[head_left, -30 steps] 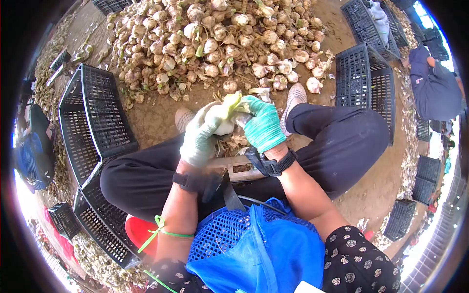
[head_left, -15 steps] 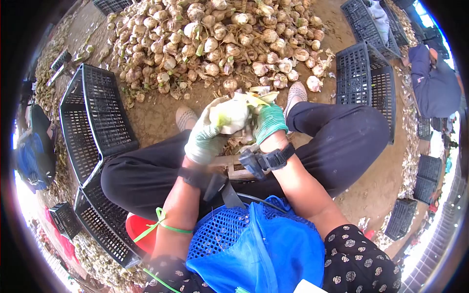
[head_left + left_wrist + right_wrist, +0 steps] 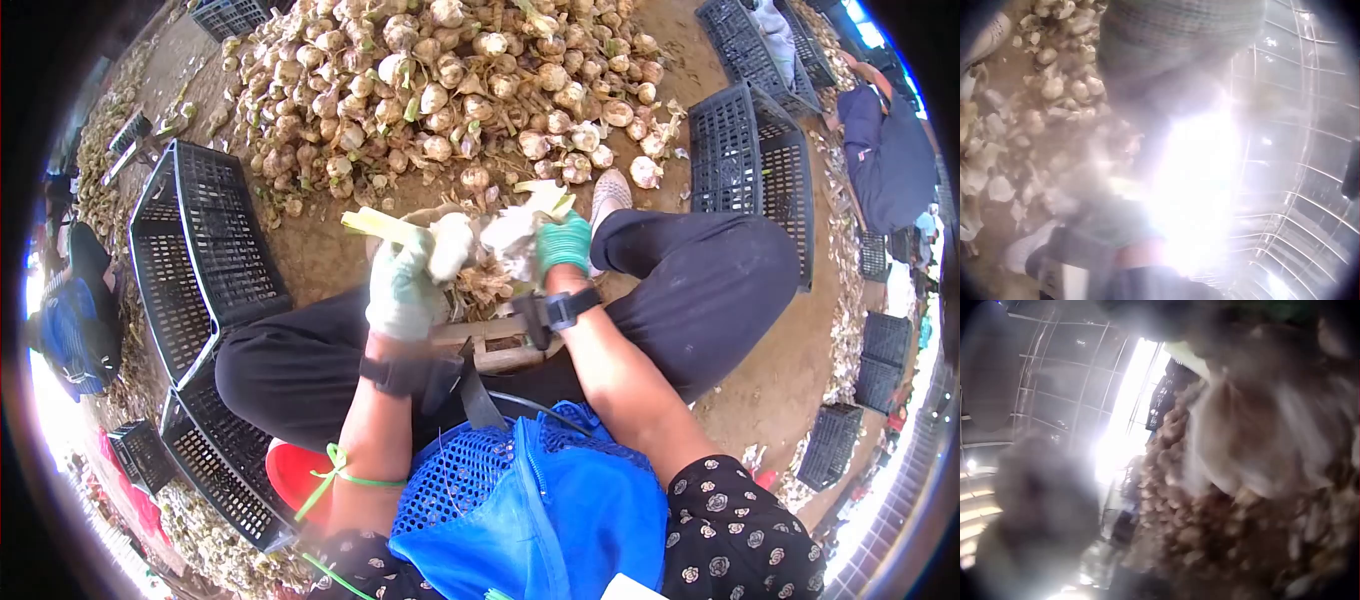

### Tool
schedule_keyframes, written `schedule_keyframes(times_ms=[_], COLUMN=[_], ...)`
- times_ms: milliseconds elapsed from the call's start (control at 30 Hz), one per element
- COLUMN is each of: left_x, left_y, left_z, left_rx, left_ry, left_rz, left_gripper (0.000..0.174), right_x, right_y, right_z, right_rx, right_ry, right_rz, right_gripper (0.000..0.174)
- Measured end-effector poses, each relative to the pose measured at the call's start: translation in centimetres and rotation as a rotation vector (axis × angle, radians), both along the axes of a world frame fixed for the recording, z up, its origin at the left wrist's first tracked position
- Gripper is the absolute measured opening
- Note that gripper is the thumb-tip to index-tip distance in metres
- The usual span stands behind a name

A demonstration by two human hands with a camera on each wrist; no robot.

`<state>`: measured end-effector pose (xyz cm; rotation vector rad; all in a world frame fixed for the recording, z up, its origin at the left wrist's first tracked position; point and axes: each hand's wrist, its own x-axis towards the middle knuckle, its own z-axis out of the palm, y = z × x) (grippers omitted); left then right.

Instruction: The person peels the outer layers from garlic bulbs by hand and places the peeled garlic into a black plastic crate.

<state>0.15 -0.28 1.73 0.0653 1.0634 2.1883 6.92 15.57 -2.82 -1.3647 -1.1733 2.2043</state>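
Note:
In the head view my left hand (image 3: 400, 290), in a pale glove, grips a white garlic bulb (image 3: 452, 247) with a yellow-green stem (image 3: 380, 226) sticking out to the left. To its right, my right hand (image 3: 565, 245), in a green glove, holds loose, papery white garlic skin (image 3: 510, 240) with a pale leafy strip (image 3: 548, 197) at its top. A gap separates the two hands. The skin (image 3: 1266, 437) looks large and layered in the right wrist view. Blur and glare hide most of the fingers in the left wrist view.
A big heap of garlic bulbs (image 3: 440, 100) lies on the dirt floor in front. Black plastic crates stand at the left (image 3: 215, 240) and right (image 3: 750, 170). Between the legs is a low wooden frame (image 3: 490, 340) with dry peelings by it. Another person (image 3: 885, 160) is at far right.
Both hands were together on one bulb; now they have drawn apart. The left keeps the bulb and stem on the left, while the right has pulled away papery skin.

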Motion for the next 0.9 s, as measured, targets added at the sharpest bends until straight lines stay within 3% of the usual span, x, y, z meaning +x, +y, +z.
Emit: schedule_keyframes(times_ms=[33,100,133,167,200,233,300,367,433,467,633,767,833,867,900], left_x=[-0.2,0.0,-0.1,-0.3,-0.6,-0.5,-0.3,-0.6,-0.8,-0.4,0.1,-0.4,-0.7,-0.6,-0.7], left_y=[-0.3,-0.1,-0.1,-0.2,-0.6,-0.6,-0.3,-0.2,0.1,0.1,0.3,0.2,0.1,0.0,0.0], left_z=[0.9,1.5,1.3,1.1,1.0,0.9,0.4,-0.4,-0.7,-0.5,-0.4,-0.8,-0.7,-1.7,-2.1], left_rx=[0.016,-0.053,-0.088,-0.125,-0.287,-0.292,-0.314,-0.256,-0.267,-0.409,-0.321,-0.148,-0.030,-0.083,-0.085], left_ry=[0.087,0.173,0.152,0.133,0.175,0.172,0.293,0.289,0.152,0.404,0.343,0.191,0.002,0.040,0.041], left_rz=[-0.106,-0.087,-0.066,-0.043,-0.082,-0.079,0.042,0.026,0.021,0.005,-0.039,-0.018,-0.028,-0.005,-0.006], left_gripper=[0.058,0.067,0.071,0.075,0.077,0.077,0.079,0.074,0.068,0.065,0.069,0.065,0.061,0.063,0.063], right_x=[0.3,0.1,-0.8,-0.6,-0.7,-0.8,-0.8,-0.9,-1.2,-1.4,-1.1,-0.8,-0.7,-0.6,-0.6], right_y=[1.5,0.6,-0.8,-1.4,-1.4,-1.4,-1.8,-2.0,-2.9,-3.1,-3.8,-3.6,-2.7,-2.4,-2.6], right_z=[-2.4,0.4,5.7,5.0,4.8,4.7,5.7,5.4,5.8,5.9,4.9,4.6,5.7,6.4,6.0], right_rx=[0.257,0.889,0.591,0.711,0.717,0.711,0.765,0.901,1.001,0.965,0.927,0.789,0.184,0.388,0.386], right_ry=[-0.144,-0.314,-0.417,-0.200,0.027,0.254,0.274,0.342,0.275,0.327,0.227,0.137,0.168,0.121,0.122], right_rz=[0.220,0.590,0.580,0.515,0.530,0.537,0.642,0.764,0.843,0.857,0.754,0.720,0.442,0.533,0.532], right_gripper=[0.032,0.039,0.045,0.042,0.038,0.034,0.032,0.032,0.034,0.029,0.018,0.017,0.016,0.018,0.018])
